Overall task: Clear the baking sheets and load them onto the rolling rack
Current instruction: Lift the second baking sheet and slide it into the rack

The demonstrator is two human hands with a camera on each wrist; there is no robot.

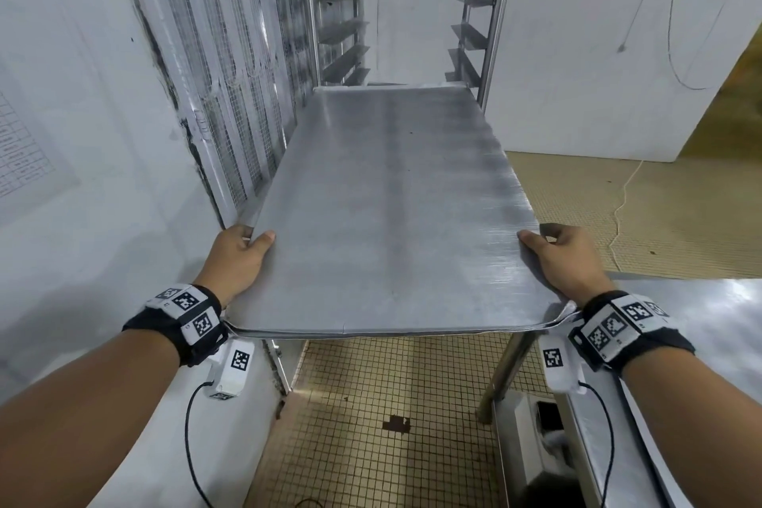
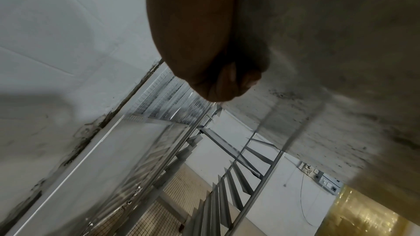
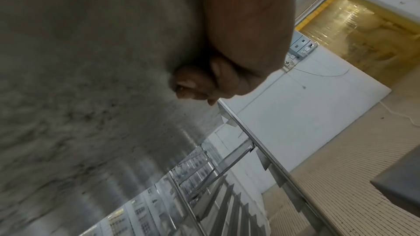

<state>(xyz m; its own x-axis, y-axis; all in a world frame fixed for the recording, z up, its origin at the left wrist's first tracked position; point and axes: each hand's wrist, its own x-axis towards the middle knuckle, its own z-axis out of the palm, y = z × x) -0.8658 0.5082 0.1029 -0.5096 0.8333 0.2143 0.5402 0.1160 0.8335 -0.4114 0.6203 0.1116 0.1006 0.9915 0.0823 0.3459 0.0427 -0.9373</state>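
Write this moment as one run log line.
left hand: grips sheet edge | right hand: grips sheet edge | baking sheet: far end at rack

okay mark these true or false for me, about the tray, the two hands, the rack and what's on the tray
1. Both hands hold the baking sheet at its near corners. True: the left hand and the right hand each grip a corner, thumbs on top.
2. The sheet is full of bread rolls. False: its top is bare metal.
3. The sheet's far end is at the rack. True: it meets the rack's uprights, with empty runners above it.
4. The right hand hangs free at the person's side. False: it grips the sheet's right corner.
5. The floor below is carpeted. False: it is small yellowish tiles.
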